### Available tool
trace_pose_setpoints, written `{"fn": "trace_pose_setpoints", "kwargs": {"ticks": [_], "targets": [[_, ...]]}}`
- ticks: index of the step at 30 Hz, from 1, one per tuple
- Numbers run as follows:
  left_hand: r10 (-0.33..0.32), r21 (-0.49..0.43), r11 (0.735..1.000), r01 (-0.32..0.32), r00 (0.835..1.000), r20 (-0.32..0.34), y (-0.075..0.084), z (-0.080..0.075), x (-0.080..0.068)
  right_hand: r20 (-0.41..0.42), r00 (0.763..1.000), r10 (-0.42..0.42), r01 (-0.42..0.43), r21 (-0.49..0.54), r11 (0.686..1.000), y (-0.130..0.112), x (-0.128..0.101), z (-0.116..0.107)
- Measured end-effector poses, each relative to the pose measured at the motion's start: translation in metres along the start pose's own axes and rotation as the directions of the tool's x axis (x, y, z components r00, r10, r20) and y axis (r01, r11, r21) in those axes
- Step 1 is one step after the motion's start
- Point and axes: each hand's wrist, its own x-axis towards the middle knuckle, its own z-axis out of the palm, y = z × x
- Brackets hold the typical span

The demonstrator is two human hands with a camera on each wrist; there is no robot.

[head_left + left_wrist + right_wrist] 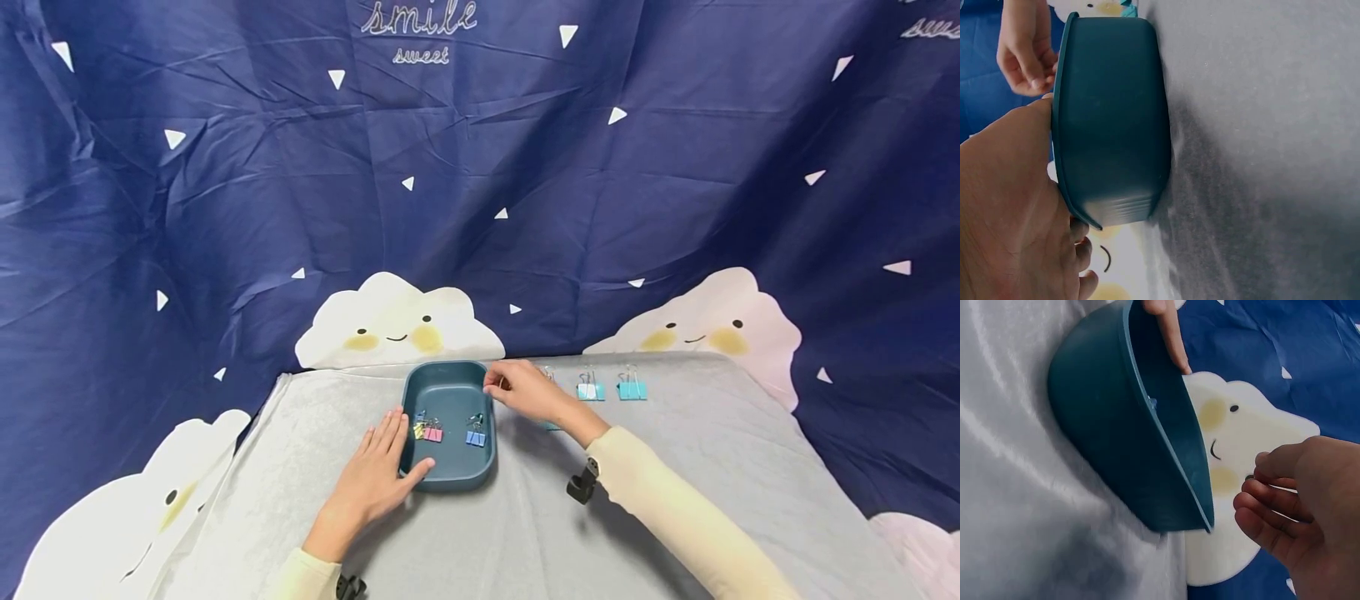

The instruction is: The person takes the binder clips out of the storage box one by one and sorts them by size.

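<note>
bin (450, 482), smooth, round-cornered, on velvety cloth (525, 525)

From the head we look forward and down, well back from the blue-green bin (447, 460), taking it in whole with the curtain (450, 225) behind it. At the left wrist we look from close by the bin's near left, facing its outer wall (1113, 119) (this picture lies sideways); at the right wrist, also close, we look from its near right across the rim (1167, 444). Both wrist views share the bin and the curtain beyond.
</note>
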Motion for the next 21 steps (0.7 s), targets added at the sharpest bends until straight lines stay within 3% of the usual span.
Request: {"fn": "trace_pose_setpoints", "kwargs": {"ticks": [12,21], "targets": [[-0.003,-0.004,1.0,0.003,1.0,-0.004,0.001,-0.002,0.001,0.154,0.984,-0.09,0.103,-0.081,0.991,-0.032,0.023,0.025],[-0.002,-0.005,1.0,0.002,1.0,0.006,0.0,-0.001,0.001,0.212,0.972,-0.104,0.133,-0.126,0.983,-0.042,0.038,0.047]]}}
